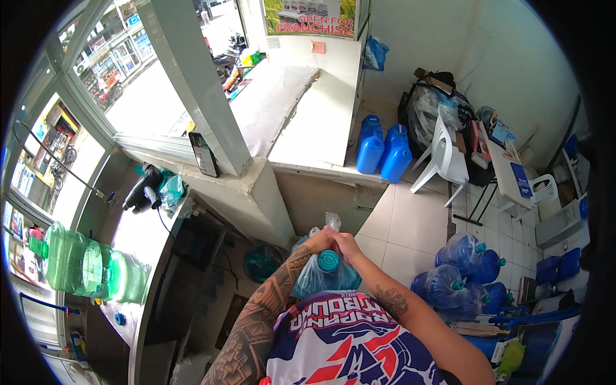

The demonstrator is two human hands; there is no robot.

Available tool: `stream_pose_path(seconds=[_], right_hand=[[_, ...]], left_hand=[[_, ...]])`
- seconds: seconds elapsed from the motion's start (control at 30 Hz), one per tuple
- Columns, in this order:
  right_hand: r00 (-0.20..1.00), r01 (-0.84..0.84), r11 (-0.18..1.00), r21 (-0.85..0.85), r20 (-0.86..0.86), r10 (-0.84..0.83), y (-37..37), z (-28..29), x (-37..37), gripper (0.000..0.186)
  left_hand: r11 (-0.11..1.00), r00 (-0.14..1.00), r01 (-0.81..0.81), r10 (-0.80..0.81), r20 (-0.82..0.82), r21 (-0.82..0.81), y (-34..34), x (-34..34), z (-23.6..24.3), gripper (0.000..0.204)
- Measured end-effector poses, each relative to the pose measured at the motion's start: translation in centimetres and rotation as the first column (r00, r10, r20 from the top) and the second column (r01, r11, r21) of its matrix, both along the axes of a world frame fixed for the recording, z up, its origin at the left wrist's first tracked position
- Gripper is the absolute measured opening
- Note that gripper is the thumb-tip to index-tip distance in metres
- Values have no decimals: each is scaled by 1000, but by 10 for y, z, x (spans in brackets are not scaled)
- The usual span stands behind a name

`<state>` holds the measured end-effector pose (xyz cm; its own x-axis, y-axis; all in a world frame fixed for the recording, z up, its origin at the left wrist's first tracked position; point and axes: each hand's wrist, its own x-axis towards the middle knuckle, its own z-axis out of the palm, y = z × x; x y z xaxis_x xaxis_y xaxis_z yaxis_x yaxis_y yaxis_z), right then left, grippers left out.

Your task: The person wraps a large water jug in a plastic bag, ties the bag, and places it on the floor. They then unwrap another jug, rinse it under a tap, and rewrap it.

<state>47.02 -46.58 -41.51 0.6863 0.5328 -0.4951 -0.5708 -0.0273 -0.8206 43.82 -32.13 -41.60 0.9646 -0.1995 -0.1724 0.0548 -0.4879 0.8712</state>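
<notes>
Directly in front of me stands a large water bottle with a round teal cap (328,260), with a clear plastic bag (307,280) around its body. My left hand (318,241) and my right hand (347,246) meet just beyond the cap. Both are closed on the bunched plastic of the bag, and a twisted end of it sticks up past my fingers. My fingertips overlap, so the exact grip of each is partly hidden. The lower part of the bottle is hidden behind my shirt.
Green bottles (86,266) lie on the counter at left, beside a black heat gun (144,188). A dark bin (262,262) sits on the floor. Blue jugs (396,154) stand ahead; bagged blue bottles (459,282) crowd the right, beyond them a white chair (443,160).
</notes>
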Motion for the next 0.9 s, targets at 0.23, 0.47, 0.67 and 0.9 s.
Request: stream_pose_path(seconds=[0.23,0.47,0.67,0.9], right_hand=[[909,289,955,63,-332,-253,3,-3,13,30],[987,-160,978,132,35,157,-15,26,12,41],[870,-233,971,-61,432,236,-5,36,6,41],[877,-160,985,-72,448,175,-8,27,-5,38]], left_hand=[[899,977,-188,129,-171,-394,-8,-19,19,88],[225,657,-637,-341,-672,-737,30,-29,47,91],[692,951,-222,-1,-308,-687,23,-36,35,94],[962,962,-274,274,-18,-9,6,-22,30,71]])
